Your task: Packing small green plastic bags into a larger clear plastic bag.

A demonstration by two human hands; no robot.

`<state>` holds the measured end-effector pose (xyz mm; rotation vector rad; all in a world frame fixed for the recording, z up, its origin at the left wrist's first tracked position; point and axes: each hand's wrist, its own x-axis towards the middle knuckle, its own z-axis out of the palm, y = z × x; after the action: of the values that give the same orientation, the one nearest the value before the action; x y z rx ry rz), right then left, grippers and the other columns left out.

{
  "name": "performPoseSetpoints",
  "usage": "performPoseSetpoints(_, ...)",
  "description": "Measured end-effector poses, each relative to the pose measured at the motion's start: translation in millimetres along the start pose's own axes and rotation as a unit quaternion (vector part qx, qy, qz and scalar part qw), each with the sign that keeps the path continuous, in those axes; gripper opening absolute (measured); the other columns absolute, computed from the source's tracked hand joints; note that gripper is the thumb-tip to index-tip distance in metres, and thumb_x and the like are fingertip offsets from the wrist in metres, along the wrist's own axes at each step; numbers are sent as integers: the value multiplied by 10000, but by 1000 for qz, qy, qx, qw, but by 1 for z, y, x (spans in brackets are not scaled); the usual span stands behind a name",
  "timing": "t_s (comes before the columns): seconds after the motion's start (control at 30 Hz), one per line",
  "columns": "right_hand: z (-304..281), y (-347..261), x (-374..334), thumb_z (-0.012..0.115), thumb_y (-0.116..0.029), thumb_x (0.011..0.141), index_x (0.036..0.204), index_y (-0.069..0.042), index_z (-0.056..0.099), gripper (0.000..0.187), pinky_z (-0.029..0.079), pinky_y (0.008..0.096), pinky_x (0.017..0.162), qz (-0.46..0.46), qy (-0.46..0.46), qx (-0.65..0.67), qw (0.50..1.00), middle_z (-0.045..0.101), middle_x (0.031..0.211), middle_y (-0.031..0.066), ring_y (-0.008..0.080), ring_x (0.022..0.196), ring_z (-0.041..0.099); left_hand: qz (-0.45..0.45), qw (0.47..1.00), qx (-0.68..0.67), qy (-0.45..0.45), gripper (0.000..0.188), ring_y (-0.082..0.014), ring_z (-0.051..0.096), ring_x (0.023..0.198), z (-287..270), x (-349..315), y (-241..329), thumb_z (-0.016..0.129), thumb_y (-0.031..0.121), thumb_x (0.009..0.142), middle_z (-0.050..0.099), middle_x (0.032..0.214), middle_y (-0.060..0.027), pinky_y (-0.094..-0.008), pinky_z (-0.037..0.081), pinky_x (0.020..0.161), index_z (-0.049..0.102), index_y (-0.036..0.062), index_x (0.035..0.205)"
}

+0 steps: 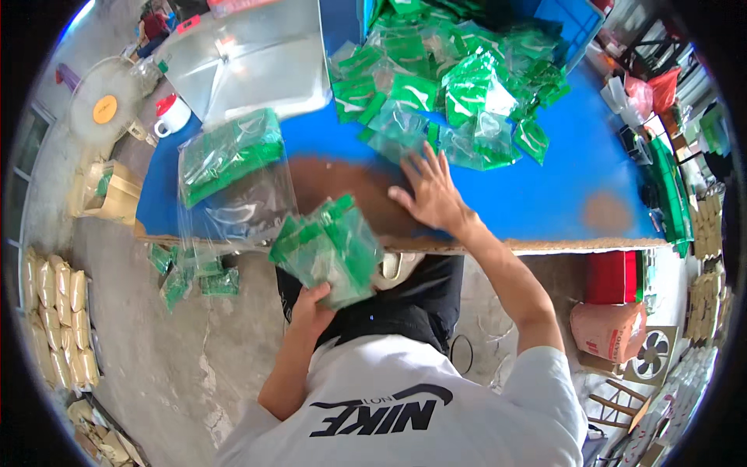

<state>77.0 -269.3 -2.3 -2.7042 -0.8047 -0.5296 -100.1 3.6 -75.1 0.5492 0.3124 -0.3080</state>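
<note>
My left hand is closed on a fanned stack of clear-and-green plastic bags, held just off the table's front edge above my lap. With fingers spread, my right hand reaches over the blue tabletop; its fingertips come up to the near edge of a loose heap of green-and-clear plastic bags. Whether the fingertips touch a bag I cannot tell. To the left, a larger clear bag with green bags inside lies partly over the table edge.
A metal tray and a white mug with a red lid stand at the back left. Behind the heap is a blue crate. A round fan is beyond the table. Several green bags lie below its left front edge.
</note>
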Motion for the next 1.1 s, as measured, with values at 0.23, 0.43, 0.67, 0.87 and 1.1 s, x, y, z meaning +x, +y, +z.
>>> performPoseSetpoints(0.23,-7,-65,-32,559,-186,969,1147,14,620,275,480,489,950,-131,-115,356,918,548,1186,257,446,1101,575,10,998,-48,-36,771,-297,527,1281,-18,4,-5,792,193,761,554,1379,-97,-483,395,1122,436,54,1430)
performPoseSetpoints(0.43,13,15,57,567,-357,982,1193,-7,628,414,418,518,1036,-51,106,104,988,616,1224,252,423,1224,533,31,997,-65,-2,675,-286,531,1279,5,4,-7,756,130,804,566,1369,-93,-470,384,1138,464,66,1409)
performPoseSetpoints(0.67,7,-23,13,535,-397,995,1230,-21,635,455,416,513,1041,-71,-65,87,992,589,1217,238,444,1201,522,20,995,-93,-33,690,-285,488,1328,-15,9,-18,770,117,803,564,1379,-71,-479,361,1158,465,89,1421)
performPoseSetpoints(0.87,-21,-11,15,625,-247,944,1030,10,667,274,521,465,847,-3,98,119,988,682,997,213,406,961,648,43,998,-46,-5,644,-277,513,1299,8,0,-3,696,70,845,546,1368,-95,-466,395,1126,420,43,1426)
performPoseSetpoints(1.1,-9,1,-16,540,-567,945,1251,-26,637,628,199,679,1134,55,-33,5,998,501,1330,243,442,1376,333,18,999,-17,-29,666,-283,530,1277,-9,6,-13,727,108,806,559,1351,-86,-467,412,1107,446,62,1408)
